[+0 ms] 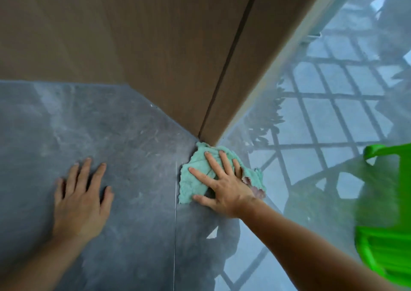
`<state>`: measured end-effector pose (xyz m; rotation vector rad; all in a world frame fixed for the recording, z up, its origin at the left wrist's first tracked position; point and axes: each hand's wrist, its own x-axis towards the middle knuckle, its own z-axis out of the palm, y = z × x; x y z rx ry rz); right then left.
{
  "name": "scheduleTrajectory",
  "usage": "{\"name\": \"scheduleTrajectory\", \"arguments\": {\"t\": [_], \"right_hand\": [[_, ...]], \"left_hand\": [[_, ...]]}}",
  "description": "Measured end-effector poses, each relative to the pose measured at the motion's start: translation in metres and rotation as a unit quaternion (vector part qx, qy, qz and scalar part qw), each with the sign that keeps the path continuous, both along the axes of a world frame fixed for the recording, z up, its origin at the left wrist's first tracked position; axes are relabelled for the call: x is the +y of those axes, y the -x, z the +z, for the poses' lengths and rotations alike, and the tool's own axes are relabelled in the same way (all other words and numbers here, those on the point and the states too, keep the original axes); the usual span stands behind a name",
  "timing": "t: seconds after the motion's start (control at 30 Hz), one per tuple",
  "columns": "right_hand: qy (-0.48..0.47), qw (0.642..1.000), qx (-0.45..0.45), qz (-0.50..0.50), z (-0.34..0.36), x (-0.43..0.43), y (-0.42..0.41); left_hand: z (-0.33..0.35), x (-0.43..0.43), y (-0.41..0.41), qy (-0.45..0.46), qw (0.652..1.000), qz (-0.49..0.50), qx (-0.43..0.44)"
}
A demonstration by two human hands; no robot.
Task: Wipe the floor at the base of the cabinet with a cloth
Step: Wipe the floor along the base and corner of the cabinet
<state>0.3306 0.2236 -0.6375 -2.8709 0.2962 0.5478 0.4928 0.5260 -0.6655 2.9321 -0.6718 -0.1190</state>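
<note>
A crumpled mint-green cloth [193, 179] lies on the grey floor [133, 148], its far tip touching the bottom corner of the brown wooden cabinet [169, 52]. My right hand [224, 183] presses flat on top of the cloth with fingers spread toward the cabinet corner. My left hand [82, 197] rests flat on the bare floor to the left, fingers apart, holding nothing. Part of the cloth is hidden under my right palm.
A bright green plastic stool [384, 212] stands at the right edge. The glossy floor on the right reflects a window grille. A thin tile joint [175, 235] runs from the cloth toward me. Dusty smears mark the floor on the left.
</note>
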Motion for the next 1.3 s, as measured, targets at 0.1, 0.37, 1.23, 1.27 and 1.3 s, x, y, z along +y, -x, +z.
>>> {"name": "scheduleTrajectory", "arguments": {"t": [0.1,0.37,1.23,1.27,1.3], "right_hand": [[0.024,0.999,0.007,-0.034,-0.003,-0.030,0.023],[-0.147,0.956,-0.039,-0.253,0.040,-0.080,-0.027],[0.031,0.944,0.047,-0.324,0.010,-0.143,-0.069],[0.054,0.943,0.063,-0.322,0.014,-0.157,-0.078],[0.076,0.941,0.074,-0.322,0.018,-0.167,-0.084]], "left_hand": [[0.007,-0.025,0.014,-0.002,0.996,0.075,0.046],[0.018,-0.123,0.044,-0.004,0.944,0.253,0.214],[-0.018,-0.121,0.065,0.083,0.980,0.176,0.052],[-0.018,-0.122,0.065,0.084,0.979,0.177,0.051],[-0.016,-0.123,0.066,0.076,0.981,0.172,0.056]]}}
